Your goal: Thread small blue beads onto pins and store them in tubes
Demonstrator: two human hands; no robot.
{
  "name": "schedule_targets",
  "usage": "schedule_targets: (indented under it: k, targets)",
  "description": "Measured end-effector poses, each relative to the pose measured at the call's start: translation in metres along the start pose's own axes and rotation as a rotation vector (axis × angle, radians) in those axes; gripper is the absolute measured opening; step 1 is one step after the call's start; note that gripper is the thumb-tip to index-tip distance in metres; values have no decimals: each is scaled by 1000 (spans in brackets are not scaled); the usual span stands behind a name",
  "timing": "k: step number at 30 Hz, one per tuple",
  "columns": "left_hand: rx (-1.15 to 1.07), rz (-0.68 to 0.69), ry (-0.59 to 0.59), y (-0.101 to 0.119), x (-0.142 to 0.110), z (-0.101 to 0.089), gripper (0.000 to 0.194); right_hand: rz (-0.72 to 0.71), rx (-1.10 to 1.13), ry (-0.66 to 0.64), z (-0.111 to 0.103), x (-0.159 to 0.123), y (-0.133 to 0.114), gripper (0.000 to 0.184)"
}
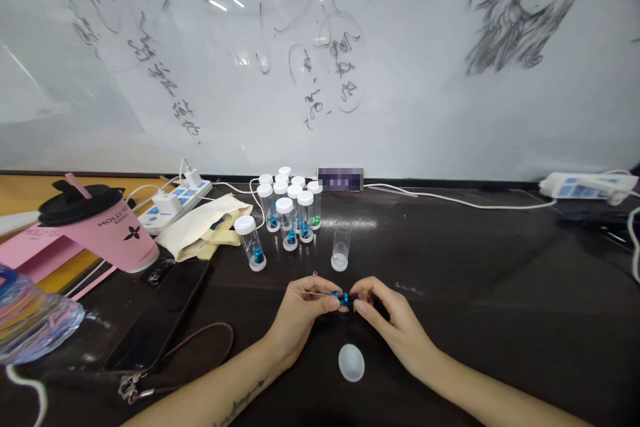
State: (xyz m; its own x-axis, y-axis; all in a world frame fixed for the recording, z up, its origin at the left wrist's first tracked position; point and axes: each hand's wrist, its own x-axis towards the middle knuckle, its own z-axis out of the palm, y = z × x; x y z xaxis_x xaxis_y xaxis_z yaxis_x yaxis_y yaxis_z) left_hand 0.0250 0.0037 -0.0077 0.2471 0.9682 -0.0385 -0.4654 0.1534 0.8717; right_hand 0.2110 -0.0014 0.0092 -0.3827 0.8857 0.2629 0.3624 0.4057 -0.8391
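Between my two hands is a small shiny blue metal piece (342, 298) with a thin pale rod pointing left from it. My left hand (304, 307) pinches it at the rod side, thumb in front. At its darker right end, my right hand (383, 310) is closed, thumb and fingers together. The fingertips hide part of the piece. Just behind the hands, an open clear tube (341, 250) with a white base stands upright. A loose white round cap (351, 363) lies on the dark table in front of them.
Several capped clear tubes (286, 223) with blue or green pieces inside stand at the back. To the left are a cloth pouch (200, 223), a phone (160, 313) with a cord, a pink cup (107, 230) and a power strip (175, 207). Another power strip (575, 185) lies far right.
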Motion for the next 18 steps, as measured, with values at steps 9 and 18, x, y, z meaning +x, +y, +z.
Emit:
schedule_targets:
  k: [9, 18]
  targets:
    - [5, 1, 0, 0, 0, -1, 15, -71, -51, 9, 2, -4, -2, 9]
    - [-10, -8, -6, -1, 0, 0, 14, -52, -62, -2, 2, -3, -1, 5]
